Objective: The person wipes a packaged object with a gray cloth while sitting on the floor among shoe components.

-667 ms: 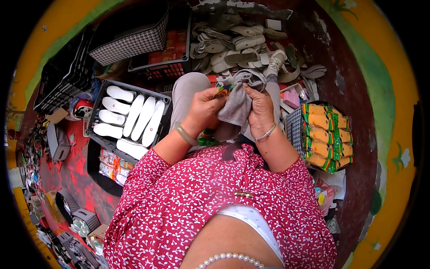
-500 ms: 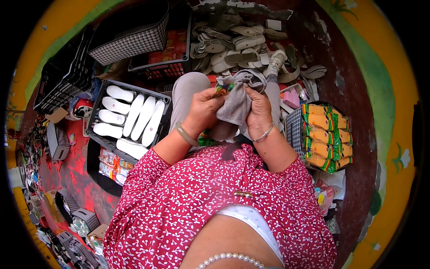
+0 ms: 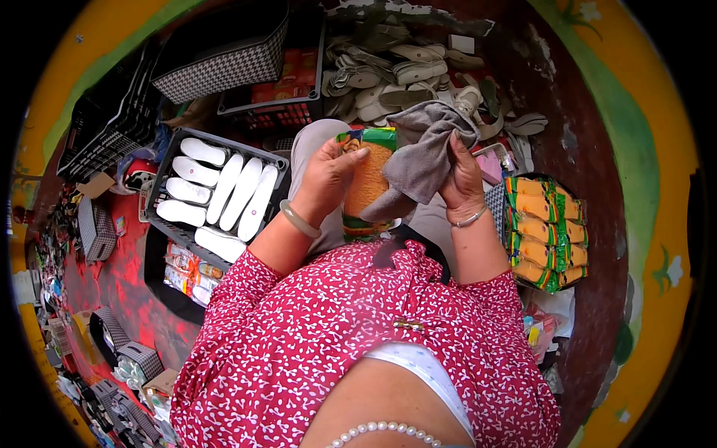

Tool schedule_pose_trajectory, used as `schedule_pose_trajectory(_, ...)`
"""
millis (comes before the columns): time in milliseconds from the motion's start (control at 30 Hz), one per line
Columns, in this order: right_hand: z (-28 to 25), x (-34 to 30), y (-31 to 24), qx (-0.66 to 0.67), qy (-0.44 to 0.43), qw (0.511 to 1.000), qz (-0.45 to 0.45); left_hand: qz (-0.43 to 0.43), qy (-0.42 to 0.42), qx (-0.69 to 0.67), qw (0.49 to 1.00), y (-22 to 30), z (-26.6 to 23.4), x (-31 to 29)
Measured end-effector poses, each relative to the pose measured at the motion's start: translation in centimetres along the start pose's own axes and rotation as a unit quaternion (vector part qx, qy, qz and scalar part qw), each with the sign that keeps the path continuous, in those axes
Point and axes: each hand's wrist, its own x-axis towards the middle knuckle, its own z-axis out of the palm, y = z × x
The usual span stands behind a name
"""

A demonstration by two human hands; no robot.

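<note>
Head cam: L hand [image 3: 327,175] pinches green-and-orange pkt [image 3: 366,175] by its L edge, over lap [image 3: 431,224]; R hand [image 3: 463,183] grips grey cloth [image 3: 424,158], which overlaps pkt's R side. Dark crate [image 3: 282,166] w/ white shoe-shaped pcs [image 3: 227,192] to L; patterned basket [image 3: 494,201] w/ similar pkts [image 3: 532,224] to R.

A head-worn fisheye looks steeply down, from close above, onto the hands [image 3: 327,179].

The packet [image 3: 367,183] in the person's left hand [image 3: 327,178] is of glossy plastic film; the cloth [image 3: 426,153] in the right hand [image 3: 463,183] is matt and fuzzy. Left of the left hand, a plastic crate [image 3: 281,169] frames smooth insole-shaped pieces [image 3: 231,192]. A shiny metal bracelet [image 3: 470,218] sits below the right hand.
</note>
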Motion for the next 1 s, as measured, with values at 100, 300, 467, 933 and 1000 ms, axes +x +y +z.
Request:
schedule_pose_trajectory(100, 1.9, -0.5, 0.0, -0.214, -0.051, 0.975, -0.046, 0.005, -0.011, 0.021, 1.000, -0.7, -0.1, 0.4)
schedule_pose_trajectory(300, 2.8, 0.4, 1.9, -0.690, -0.122, 0.700, -0.142, -0.012, -0.058, 0.091, 0.994, -2.0, -0.1, 0.4)
schedule_pose_trajectory(467, 1.1, 0.8, 3.4, -0.577, -0.098, 0.806, -0.086, 0.000, -0.021, 0.080, 0.997, -2.8, -0.7, -0.3)
schedule_pose_trajectory(933, -2.5, -0.7, 6.8, -0.534, -0.078, 0.840, 0.057, 0.133, 0.116, -0.002, 0.984, -1.3, -1.3, 0.6)
schedule_pose_trajectory(1000, -2.7, -1.1, 6.7, -0.533, -0.091, 0.838, 0.069, 0.163, 0.122, -0.012, 0.979, 0.0, -1.0, 0.9)
